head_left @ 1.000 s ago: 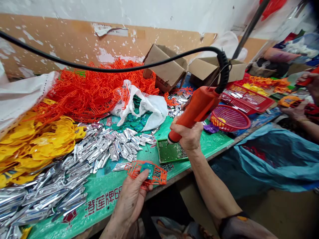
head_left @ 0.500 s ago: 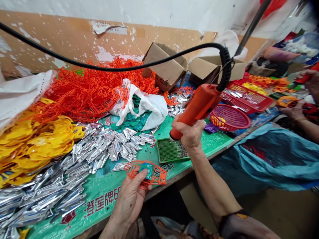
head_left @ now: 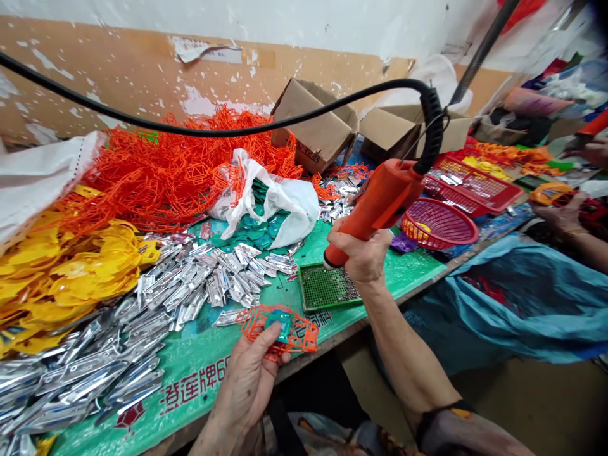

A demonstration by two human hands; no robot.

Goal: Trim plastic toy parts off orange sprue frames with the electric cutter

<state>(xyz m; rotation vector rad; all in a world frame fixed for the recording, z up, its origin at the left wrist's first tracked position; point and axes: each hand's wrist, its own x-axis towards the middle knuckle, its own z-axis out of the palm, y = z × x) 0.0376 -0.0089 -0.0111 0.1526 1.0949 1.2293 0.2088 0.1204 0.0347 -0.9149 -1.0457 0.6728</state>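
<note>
My left hand (head_left: 251, 370) is closed on an orange plastic frame (head_left: 304, 334), its thumb pressing a small teal plastic piece (head_left: 284, 324) against it. Both parts are over the front edge of the table. My right hand (head_left: 367, 253) wraps round an orange electric screwdriver (head_left: 380, 196), whose tip points down and left above a green tray (head_left: 327, 286). That tray is a grid of holes with many small screws in its right part. A black cable (head_left: 237, 132) runs from the top of the screwdriver to the left.
Silver parts (head_left: 175, 285), yellow parts (head_left: 85, 272) and orange frames (head_left: 199, 158) lie in heaps at left. A white bag (head_left: 299, 202) holds teal pieces. Cardboard boxes (head_left: 316, 120) stand behind; red baskets (head_left: 437, 228) and a blue sack (head_left: 498, 304) are right. Another person's hand (head_left: 565, 215) works beyond.
My hands, the frame and the screwdriver stay almost still. At the far right, the other person's upper hand and orange tool have shifted up and right.
</note>
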